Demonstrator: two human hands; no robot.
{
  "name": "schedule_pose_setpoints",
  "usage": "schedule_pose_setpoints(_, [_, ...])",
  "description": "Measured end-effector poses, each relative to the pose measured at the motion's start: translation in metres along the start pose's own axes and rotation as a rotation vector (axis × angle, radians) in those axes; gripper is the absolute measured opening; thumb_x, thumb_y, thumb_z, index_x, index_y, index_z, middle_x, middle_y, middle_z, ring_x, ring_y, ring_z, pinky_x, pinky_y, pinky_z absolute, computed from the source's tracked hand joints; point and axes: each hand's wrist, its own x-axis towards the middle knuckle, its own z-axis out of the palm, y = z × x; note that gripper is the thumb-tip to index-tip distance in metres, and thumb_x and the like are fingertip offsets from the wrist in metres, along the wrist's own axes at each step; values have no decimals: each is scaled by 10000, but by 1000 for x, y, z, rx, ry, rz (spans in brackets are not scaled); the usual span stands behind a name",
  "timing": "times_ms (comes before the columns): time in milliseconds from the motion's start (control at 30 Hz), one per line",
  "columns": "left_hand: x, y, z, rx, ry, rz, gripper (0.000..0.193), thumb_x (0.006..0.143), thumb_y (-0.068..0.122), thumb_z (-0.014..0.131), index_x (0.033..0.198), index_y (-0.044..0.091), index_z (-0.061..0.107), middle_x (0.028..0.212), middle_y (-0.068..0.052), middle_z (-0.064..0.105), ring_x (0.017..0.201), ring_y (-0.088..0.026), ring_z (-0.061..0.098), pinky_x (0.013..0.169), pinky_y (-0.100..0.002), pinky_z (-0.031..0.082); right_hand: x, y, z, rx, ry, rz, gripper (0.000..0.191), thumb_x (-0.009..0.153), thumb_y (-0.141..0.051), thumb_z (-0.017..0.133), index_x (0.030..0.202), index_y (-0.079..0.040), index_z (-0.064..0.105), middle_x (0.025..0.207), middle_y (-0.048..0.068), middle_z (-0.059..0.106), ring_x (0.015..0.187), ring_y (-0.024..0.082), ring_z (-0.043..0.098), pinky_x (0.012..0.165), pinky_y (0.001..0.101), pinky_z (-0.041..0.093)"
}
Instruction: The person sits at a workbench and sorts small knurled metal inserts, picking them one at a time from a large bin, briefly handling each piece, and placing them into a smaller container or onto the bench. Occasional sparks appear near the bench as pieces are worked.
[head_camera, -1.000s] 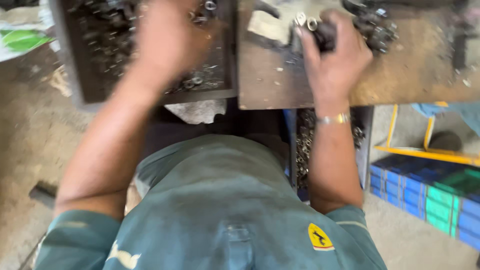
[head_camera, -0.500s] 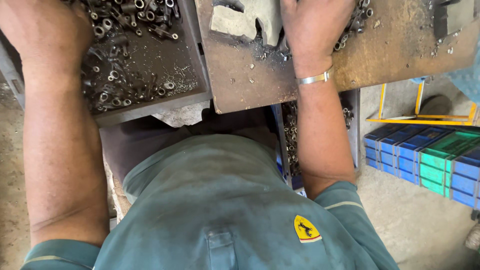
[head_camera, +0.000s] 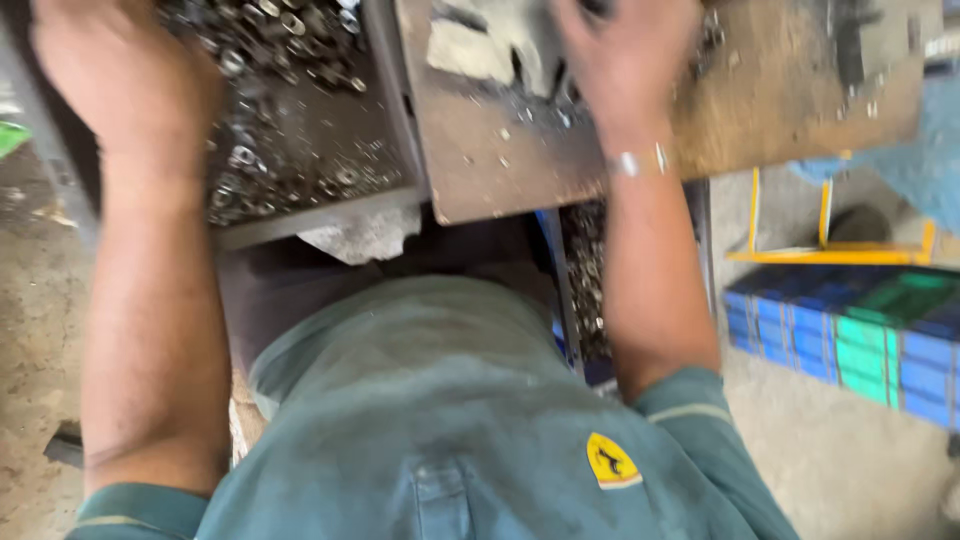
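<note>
At upper left of the frame the left hand (head_camera: 125, 85) rests in a tray (head_camera: 310, 215) of nuts (head_camera: 290, 60), while the right hand (head_camera: 625, 60) presses on the worktop (head_camera: 500, 170), grips too blurred to tell.

soft daylight, heavy motion blur throughout.

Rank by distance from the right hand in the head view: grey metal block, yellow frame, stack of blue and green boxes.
From the right hand:
1. Grey metal block, on the rusty plate just to the hand's left, close enough to touch or nearly so.
2. Yellow frame, on the floor, lower right of the hand.
3. Stack of blue and green boxes, below the frame, at the right edge.
</note>
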Motion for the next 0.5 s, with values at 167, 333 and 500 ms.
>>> schedule_pose_setpoints(167, [5,66,-75,-862,68,-188,247,848,15,779,1083,46,710,1103,-121,730,1019,-318,704,904,-410,562,-22,-45,-65,77,171,17,319,949,-225,885,1109,-46,675,1083,117,714,996,314,686,968,488,489])
schedule_pose_setpoints(333, [9,149,-82,-1774,-318,-434,172,912,58,798,1068,61,725,1001,-25,754,962,-139,705,904,-306,597,-40,-97,-71,515,-113,-105,442,902,-274,942,1193,-42,704,1097,125,725,960,304,710,858,373,574])
schedule_pose_setpoints(500, [13,120,-49,-1403,-456,-166,323,889,225,851,1128,44,729,1033,-83,761,935,-201,757,851,-335,587,-30,-79,-63,261,-122,31,273,872,-106,970,1019,-59,745,885,133,733,811,318,698,769,395,560])
